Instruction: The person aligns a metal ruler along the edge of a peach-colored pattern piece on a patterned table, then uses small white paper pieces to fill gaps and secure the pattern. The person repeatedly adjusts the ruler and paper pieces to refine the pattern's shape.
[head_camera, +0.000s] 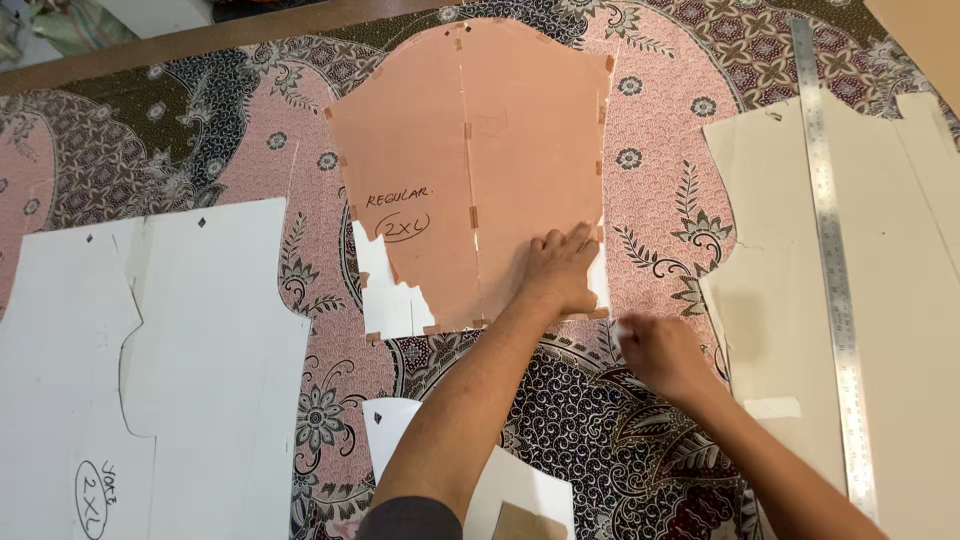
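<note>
The salmon paper pattern piece (470, 170) lies flat at the upper centre of the frame, on the patterned batik cloth (660, 180) that covers the table. Your left hand (560, 272) presses on its lower right corner, fingers spread and flat, gripping nothing. Your right hand (665, 355) sits just below and right of that corner, on the cloth beside the pattern's edge; its fingers are curled, but motion blur prevents telling whether they pinch a marker or anything else.

Assessment of handling: the piece looks light and thin, stiffer than the cloth but easily creased. It is patched from several sheets with small tape tabs, and its lower left edge is ragged, so it is likely to tear there. Hold it by flat pressure on sound areas, not by the taped seams or the torn edge. It should slide readily over the cloth if the pressure lifts.

Surroundings: a white pattern piece (200, 350) lies at lower left, a cream pattern piece (900, 300) at right with a long metal ruler (835, 260) laid down it, and a smaller white piece (520, 490) at bottom centre.

Limits: the outer pieces are cut off by the frame edges, and your left forearm hides part of the bottom piece.
</note>
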